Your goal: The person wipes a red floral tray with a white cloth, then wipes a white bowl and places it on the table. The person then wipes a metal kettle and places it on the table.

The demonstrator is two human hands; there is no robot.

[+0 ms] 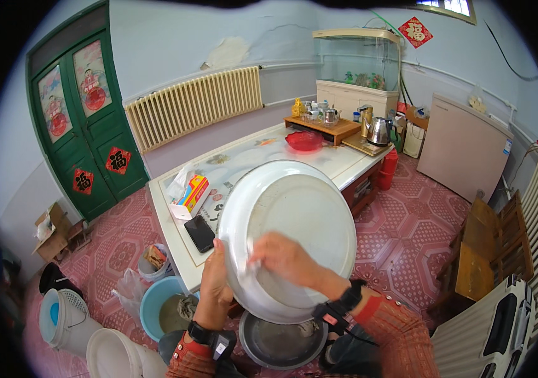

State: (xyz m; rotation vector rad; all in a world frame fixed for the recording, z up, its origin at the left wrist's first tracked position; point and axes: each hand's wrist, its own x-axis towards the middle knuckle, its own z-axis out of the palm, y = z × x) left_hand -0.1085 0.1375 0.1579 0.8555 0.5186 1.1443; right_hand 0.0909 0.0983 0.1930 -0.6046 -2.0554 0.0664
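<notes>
A large round white basin (pixel 306 222), apparently enamel, is tilted up before me with its underside facing me. My left hand (pixel 217 283) grips its left rim, thumb on the near side and the other fingers hidden behind. My right hand (pixel 283 257) is against the left part of the underside, blurred by motion. Its fingers pinch a small whitish scrap (pixel 250 264), too blurred to name. Dark marks show on the basin's bottom. Below it, a grey metal basin (pixel 282 361) on the floor holds murky water and a wet cloth (pixel 307 328).
A white table (pixel 165 193) bears a phone (pixel 200 234), a cling-film box (pixel 195 193), a red bowl (pixel 304 141) and an electric kettle (pixel 380 131). A blue basin (pixel 148 312) and several buckets stand at left; a wooden chair (pixel 481 250) and hard case (pixel 481 330) are right.
</notes>
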